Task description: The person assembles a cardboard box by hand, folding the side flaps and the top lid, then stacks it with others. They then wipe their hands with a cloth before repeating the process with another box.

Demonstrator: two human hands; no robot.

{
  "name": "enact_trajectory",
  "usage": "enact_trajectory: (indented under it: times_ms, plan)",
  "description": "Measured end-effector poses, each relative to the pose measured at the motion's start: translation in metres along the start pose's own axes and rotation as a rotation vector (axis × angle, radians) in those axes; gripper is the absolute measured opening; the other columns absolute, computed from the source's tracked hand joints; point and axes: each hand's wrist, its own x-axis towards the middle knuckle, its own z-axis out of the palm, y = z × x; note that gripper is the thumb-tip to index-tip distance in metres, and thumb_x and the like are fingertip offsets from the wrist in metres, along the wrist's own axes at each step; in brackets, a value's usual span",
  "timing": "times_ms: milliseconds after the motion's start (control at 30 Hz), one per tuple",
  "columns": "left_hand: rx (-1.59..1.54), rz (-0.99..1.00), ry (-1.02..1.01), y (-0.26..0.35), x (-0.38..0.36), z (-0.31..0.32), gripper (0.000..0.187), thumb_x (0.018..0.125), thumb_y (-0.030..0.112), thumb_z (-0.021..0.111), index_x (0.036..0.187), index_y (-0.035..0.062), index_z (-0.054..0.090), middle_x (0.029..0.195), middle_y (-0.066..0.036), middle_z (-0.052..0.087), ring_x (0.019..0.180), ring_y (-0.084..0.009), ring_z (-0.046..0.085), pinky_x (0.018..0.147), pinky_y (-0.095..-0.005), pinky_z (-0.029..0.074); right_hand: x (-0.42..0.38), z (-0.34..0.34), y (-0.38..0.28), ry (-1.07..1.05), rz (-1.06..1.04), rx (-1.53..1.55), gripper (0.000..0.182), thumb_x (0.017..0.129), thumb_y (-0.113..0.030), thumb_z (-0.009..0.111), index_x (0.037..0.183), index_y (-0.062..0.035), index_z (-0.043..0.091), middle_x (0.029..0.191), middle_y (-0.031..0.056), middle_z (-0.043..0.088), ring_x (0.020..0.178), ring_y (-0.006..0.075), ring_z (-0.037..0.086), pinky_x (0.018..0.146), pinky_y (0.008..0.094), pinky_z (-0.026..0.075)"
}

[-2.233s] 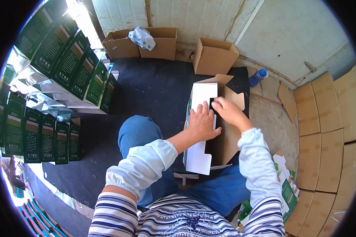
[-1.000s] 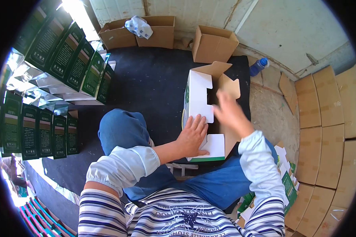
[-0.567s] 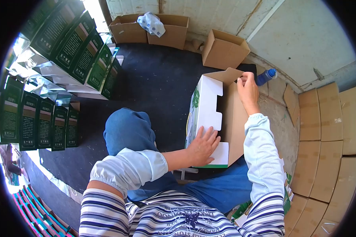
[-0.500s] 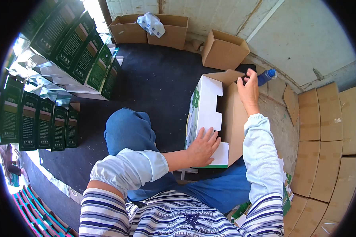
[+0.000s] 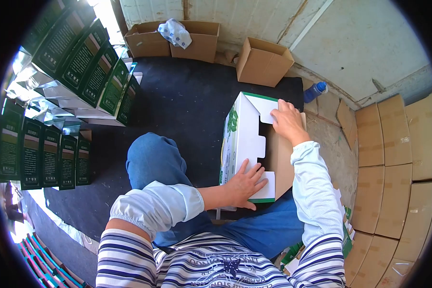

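A cardboard box (image 5: pixel 245 144) with white and green printed outer faces and brown inside stands in front of my legs, its near and far end flaps folded inward. A white side panel with tabs lies along its left, and a gap to the inside shows beside it. My left hand (image 5: pixel 245 185) rests flat with fingers spread on the near white flap. At the far right corner, my right hand (image 5: pixel 290 123) has its fingers bent over the far flap, thumb against the flap's white inner edge.
Green printed boxes (image 5: pixel 81 62) are stacked at the left. Open brown cartons (image 5: pixel 264 62) stand along the back wall, one with a star-patterned cloth (image 5: pixel 175 33) on it. A blue bottle (image 5: pixel 315 91) lies near the black mat (image 5: pixel 192 91). Brown cartons (image 5: pixel 372 139) are piled at the right.
My right hand has moved left and down, and the far flap, upright before, is now folded inward. My left hand stays on the near flap.
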Motion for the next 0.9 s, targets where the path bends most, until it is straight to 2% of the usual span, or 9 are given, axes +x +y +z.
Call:
enact_trajectory:
  times_ms: [167, 300, 367, 467, 567, 633, 733, 833, 900]
  plan:
    - [0.132, -0.056, -0.149, -0.004, 0.002, -0.007, 0.09, 0.066, 0.049, 0.073, 0.138, 0.0077, 0.039, 0.142, -0.02, 0.037, 0.137, -0.0353, 0.025, 0.109, -0.0612, 0.017, 0.001, -0.02, -0.007, -0.244, 0.189, -0.109, 0.026, 0.08, -0.021, 0.061, 0.099, -0.0072, 0.071, 0.12, 0.0191, 0.057, 0.111, 0.0365, 0.054, 0.09, 0.0433, 0.046]
    - [0.168, -0.028, -0.244, -0.019, -0.006, -0.018, 0.09, 0.059, 0.037, 0.08, 0.136, 0.0085, 0.043, 0.142, -0.018, 0.039, 0.138, -0.0315, 0.027, 0.109, -0.0595, 0.018, 0.01, -0.009, 0.018, -0.412, 0.326, -0.121, 0.026, 0.083, -0.021, 0.057, 0.1, -0.0078, 0.072, 0.108, 0.0174, 0.065, 0.103, 0.0347, 0.062, 0.086, 0.0402, 0.05]
    - [0.228, -0.009, -0.273, -0.035, -0.015, -0.023, 0.085, 0.061, 0.032, 0.079, 0.135, 0.0104, 0.045, 0.142, -0.015, 0.04, 0.137, -0.0305, 0.029, 0.109, -0.0589, 0.019, 0.009, -0.021, 0.02, -0.491, 0.385, -0.093, 0.031, 0.085, -0.026, 0.053, 0.1, -0.0072, 0.072, 0.104, 0.0175, 0.067, 0.103, 0.0294, 0.064, 0.084, 0.0393, 0.051]
    - [0.333, -0.053, -0.156, -0.061, -0.035, -0.017, 0.071, 0.067, 0.021, 0.074, 0.133, 0.0148, 0.048, 0.142, -0.01, 0.043, 0.136, -0.0281, 0.032, 0.11, -0.0575, 0.02, -0.002, -0.017, 0.033, -0.474, 0.361, -0.064, 0.043, 0.085, -0.039, 0.049, 0.092, -0.0021, 0.071, 0.081, 0.0175, 0.068, 0.076, 0.031, 0.067, 0.065, 0.0411, 0.052]
    - [0.419, -0.136, -0.076, -0.077, -0.046, -0.027, 0.048, 0.081, 0.016, 0.059, 0.129, 0.0165, 0.053, 0.14, -0.006, 0.046, 0.135, -0.026, 0.035, 0.109, -0.055, 0.023, -0.006, -0.019, 0.061, -0.759, 0.555, 0.484, 0.056, 0.087, -0.05, 0.044, 0.09, -0.0003, 0.07, 0.073, 0.0143, 0.063, 0.061, 0.0219, 0.06, 0.052, 0.0346, 0.046]
    - [0.466, -0.174, -0.052, -0.084, -0.049, -0.035, 0.045, 0.084, 0.014, 0.056, 0.129, 0.015, 0.053, 0.139, -0.007, 0.046, 0.134, -0.0258, 0.036, 0.108, -0.0557, 0.024, -0.019, -0.022, 0.064, -0.701, 0.567, 0.632, 0.065, 0.087, -0.058, 0.04, 0.088, 0.0003, 0.069, 0.069, 0.0109, 0.059, 0.056, 0.0176, 0.054, 0.049, 0.0317, 0.041]
    - [0.296, -0.224, -0.139, -0.084, -0.048, -0.051, 0.045, 0.085, 0.014, 0.055, 0.13, 0.0101, 0.051, 0.138, -0.011, 0.046, 0.131, -0.0296, 0.039, 0.107, -0.0523, 0.029, -0.034, -0.022, 0.058, -0.54, 0.625, 0.733, 0.083, 0.085, -0.073, 0.031, 0.087, 0.0011, 0.069, 0.065, 0.009, 0.056, 0.052, 0.0166, 0.052, 0.048, 0.0308, 0.041]
    - [-0.151, -0.349, -0.166, -0.089, -0.04, -0.064, 0.041, 0.089, 0.021, 0.051, 0.126, 0.0027, 0.053, 0.133, -0.017, 0.049, 0.125, -0.0342, 0.043, 0.103, -0.047, 0.034, -0.042, -0.017, 0.054, -0.43, 0.705, 0.772, 0.093, 0.08, -0.082, 0.028, 0.086, 0.0011, 0.069, 0.064, 0.0104, 0.056, 0.054, 0.0175, 0.054, 0.05, 0.0309, 0.043]
    - [-0.427, -0.315, -0.106, -0.093, -0.037, -0.074, 0.044, 0.092, 0.033, 0.048, 0.121, -0.0004, 0.056, 0.126, -0.021, 0.052, 0.121, -0.0357, 0.046, 0.101, -0.0448, 0.036, -0.039, -0.014, 0.056, -0.424, 0.711, 0.839, 0.096, 0.078, -0.084, 0.027, 0.091, 0.0035, 0.067, 0.066, 0.0111, 0.057, 0.056, 0.0181, 0.057, 0.051, 0.0302, 0.045]
